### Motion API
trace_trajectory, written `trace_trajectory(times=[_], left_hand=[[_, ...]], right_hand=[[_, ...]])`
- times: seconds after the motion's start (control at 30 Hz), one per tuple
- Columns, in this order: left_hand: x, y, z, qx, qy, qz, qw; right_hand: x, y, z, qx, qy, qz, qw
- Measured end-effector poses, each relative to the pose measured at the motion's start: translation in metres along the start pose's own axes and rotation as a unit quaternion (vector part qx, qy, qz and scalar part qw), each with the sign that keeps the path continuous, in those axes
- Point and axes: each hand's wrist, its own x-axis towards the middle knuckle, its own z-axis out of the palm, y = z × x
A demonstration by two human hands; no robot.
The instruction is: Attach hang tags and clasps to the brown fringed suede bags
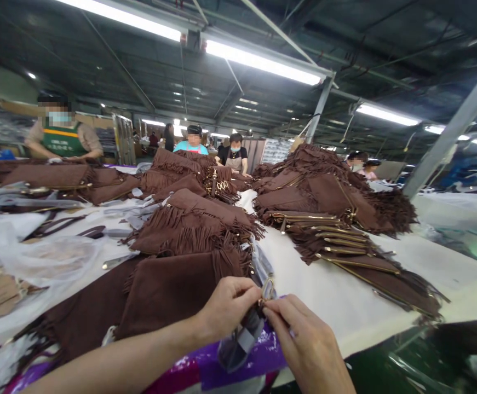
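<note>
My left hand (pixel 230 302) and my right hand (pixel 304 334) meet at the front of the table, fingertips pinched around a gold metal clasp (pixel 268 289). Below the clasp hangs a dark strap (pixel 242 342), partly wrapped in clear plastic. My fingers hide the exact join between clasp and strap. Just beyond my left hand lies a dark brown suede-like bag (pixel 176 287) with fringe, flat on the table. Behind it sits another fringed brown bag (pixel 197 219). Purple shiny plastic (pixel 211 366) covers the table edge under my hands.
Stacked brown pouches with gold zippers (pixel 357 246) and a high fringed pile (pixel 316 175) stand to the right on the white table (pixel 291 279). Clear plastic bags (pixel 57 251) lie at left. A person in a green apron (pixel 61 139) and other people work beyond. A metal post (pixel 455 126) rises at right.
</note>
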Motion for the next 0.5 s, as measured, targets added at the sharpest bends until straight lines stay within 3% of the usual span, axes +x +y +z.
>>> trace_trajectory(times=[0.07, 0.2, 0.27, 0.37, 0.43, 0.5], left_hand=[[0.003, 0.004, -0.009, 0.147, -0.018, 0.062, 0.987], [-0.004, 0.041, -0.025, 0.403, -0.029, 0.213, 0.890], [-0.008, 0.067, -0.030, 0.439, -0.026, 0.239, 0.865], [-0.014, 0.095, -0.036, 0.448, -0.051, 0.254, 0.856], [-0.021, 0.097, -0.044, 0.435, -0.094, 0.247, 0.861], [-0.034, 0.084, -0.059, 0.448, -0.145, 0.212, 0.856]], right_hand=[[0.000, -0.005, 0.000, 0.005, 0.019, 0.002, 1.000], [0.003, -0.023, -0.004, -0.011, 0.125, 0.011, 0.992], [0.006, -0.032, -0.007, -0.006, 0.141, -0.004, 0.990], [0.008, -0.040, -0.013, 0.058, 0.109, -0.007, 0.992], [0.006, -0.040, -0.016, 0.108, 0.090, -0.003, 0.990], [-0.001, -0.034, -0.018, 0.143, 0.089, 0.020, 0.986]])
